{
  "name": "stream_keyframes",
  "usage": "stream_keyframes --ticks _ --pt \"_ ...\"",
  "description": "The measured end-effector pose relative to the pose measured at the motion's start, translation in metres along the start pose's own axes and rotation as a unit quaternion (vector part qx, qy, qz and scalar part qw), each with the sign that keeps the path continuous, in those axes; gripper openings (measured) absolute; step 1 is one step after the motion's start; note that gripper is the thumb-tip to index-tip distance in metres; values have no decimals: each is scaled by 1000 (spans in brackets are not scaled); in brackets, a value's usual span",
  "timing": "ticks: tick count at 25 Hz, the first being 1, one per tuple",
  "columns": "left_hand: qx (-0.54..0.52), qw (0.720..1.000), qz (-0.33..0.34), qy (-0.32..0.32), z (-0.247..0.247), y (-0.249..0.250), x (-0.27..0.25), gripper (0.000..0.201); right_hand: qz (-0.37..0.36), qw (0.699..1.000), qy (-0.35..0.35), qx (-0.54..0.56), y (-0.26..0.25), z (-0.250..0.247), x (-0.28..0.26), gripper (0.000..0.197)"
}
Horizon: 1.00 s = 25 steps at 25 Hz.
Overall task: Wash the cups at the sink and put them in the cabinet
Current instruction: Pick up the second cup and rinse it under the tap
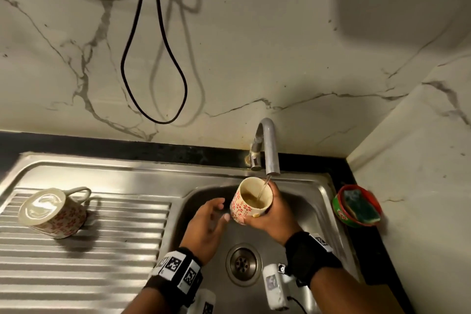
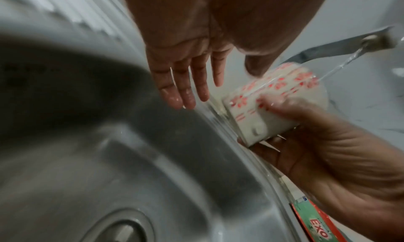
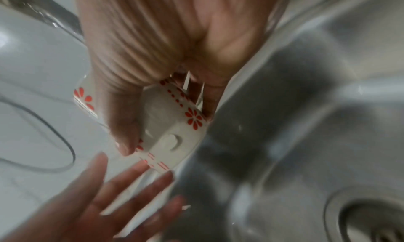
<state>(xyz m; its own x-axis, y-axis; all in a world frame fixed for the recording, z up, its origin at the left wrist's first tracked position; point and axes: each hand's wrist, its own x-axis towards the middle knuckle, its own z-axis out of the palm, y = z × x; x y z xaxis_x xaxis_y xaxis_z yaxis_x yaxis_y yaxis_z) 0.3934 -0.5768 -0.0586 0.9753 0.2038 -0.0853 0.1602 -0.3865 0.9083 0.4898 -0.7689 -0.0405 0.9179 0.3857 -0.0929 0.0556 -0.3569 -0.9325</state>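
Note:
My right hand (image 1: 274, 214) grips a white cup with red flowers (image 1: 244, 205) upright under the tap (image 1: 267, 146), over the sink basin (image 1: 305, 201). A thin stream of water (image 1: 263, 190) falls into the cup, which holds brownish water. The right wrist view shows the cup's underside (image 3: 166, 128) with my fingers curled round it. My left hand (image 1: 211, 222) is open just left of the cup, fingers spread and wet (image 2: 188, 90), not touching it. A second flowered cup (image 1: 54, 213) stands upside down on the ribbed drainboard (image 1: 102, 250) at the left.
A red and green soap tub with a green sponge (image 1: 358, 205) sits on the black counter right of the sink. The drain (image 1: 243, 264) lies below my hands. A black cable loop (image 1: 153, 64) hangs on the marble wall behind.

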Motion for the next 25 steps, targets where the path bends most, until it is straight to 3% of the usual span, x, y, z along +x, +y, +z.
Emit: stream_keyframes --ticks 2,5,8,11,13,16,19,22,25 --pt "-95 994 -42 -44 12 15 2 43 64 991 22 119 1 9 -12 89" --pt "-192 980 -13 -47 29 34 3 68 185 924 35 334 -4 19 -23 78" --pt "4 1000 12 -1 32 53 8 86 284 846 -39 449 -13 21 -30 66" --pt "123 991 23 56 29 74 20 86 356 815 -47 455 -9 26 -24 92" --pt "162 983 38 72 31 78 29 85 385 787 -18 481 -11 34 -19 93" --pt "248 967 44 31 39 81 41 90 370 763 85 524 -6 40 -13 70" --pt "313 949 41 -8 47 86 50 88 380 735 103 552 -3 36 -9 56" --pt "305 952 9 -34 53 93 59 82 392 729 93 553 6 28 -6 57" --pt "194 979 -58 -24 51 97 64 67 332 795 109 495 0 20 -7 53"
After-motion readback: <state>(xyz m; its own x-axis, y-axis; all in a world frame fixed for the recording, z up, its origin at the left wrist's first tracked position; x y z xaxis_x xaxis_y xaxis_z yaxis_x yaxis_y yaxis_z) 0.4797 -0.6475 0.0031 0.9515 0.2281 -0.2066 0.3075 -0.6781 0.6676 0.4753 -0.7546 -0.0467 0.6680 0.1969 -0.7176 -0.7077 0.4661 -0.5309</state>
